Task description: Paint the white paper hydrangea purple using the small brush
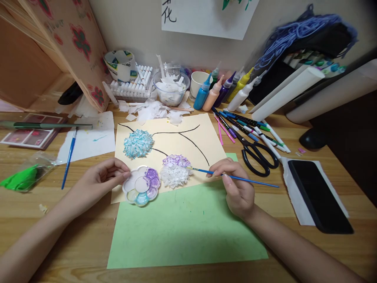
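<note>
My left hand [113,175] pinches the rim of a white flower-shaped paint palette [142,184], whose wells hold purple and light blue paint. Between the fingers of my right hand [235,182] is a thin blue paintbrush [241,179]. Its bristle tip meets a ruffled paper flower [175,177], purple along the top and white below. To the upper left sits a blue-tinted paper flower [138,144]. Both flowers lie on a cream sheet [165,125] with black branch lines drawn on it. A green sheet [182,228] lies partly beneath the cream one.
Black scissors [259,157] and several pens [250,127] lie to the right, near a phone [319,194]. Paint bottles [212,94], a paper cup [197,84] and a bowl of paper scraps [171,86] line the back. Another brush [69,157] lies at left.
</note>
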Tool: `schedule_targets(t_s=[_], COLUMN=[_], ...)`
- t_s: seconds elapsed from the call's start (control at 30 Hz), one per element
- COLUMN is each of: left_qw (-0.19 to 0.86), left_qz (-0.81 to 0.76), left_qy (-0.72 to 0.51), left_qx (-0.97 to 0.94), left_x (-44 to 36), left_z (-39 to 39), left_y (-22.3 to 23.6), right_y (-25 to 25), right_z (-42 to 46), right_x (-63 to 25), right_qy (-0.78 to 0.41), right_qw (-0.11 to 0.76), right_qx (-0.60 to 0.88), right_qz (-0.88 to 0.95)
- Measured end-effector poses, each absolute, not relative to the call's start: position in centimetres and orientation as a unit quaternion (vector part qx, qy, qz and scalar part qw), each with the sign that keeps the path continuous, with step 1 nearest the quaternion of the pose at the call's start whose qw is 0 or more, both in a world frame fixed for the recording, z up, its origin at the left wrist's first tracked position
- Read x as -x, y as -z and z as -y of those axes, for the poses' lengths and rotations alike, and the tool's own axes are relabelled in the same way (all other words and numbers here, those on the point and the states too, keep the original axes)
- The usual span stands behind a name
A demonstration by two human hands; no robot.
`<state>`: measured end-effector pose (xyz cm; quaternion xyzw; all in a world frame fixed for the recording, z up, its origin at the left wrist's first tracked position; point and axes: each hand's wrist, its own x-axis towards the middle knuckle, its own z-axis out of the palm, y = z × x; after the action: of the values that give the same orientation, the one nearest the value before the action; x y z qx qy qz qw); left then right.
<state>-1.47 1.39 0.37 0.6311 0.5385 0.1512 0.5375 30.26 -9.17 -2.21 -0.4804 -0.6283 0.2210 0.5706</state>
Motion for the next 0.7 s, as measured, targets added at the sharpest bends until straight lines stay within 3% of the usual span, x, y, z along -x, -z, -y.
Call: schedule_targets(t_s=[0.7], left_qw=[0.539], left_qz=[-0.536], left_qy=[-0.149], left_qx=[-0.633], left_x=[1.39], left_z=[-1.26], left_y=[-0.52], right_y=[1.61], right_z=[9.43], right_x=[-30.2], right_qy=[-0.127], right_qw=[0.542], right_qx=[0.467], right_qz=[0.687])
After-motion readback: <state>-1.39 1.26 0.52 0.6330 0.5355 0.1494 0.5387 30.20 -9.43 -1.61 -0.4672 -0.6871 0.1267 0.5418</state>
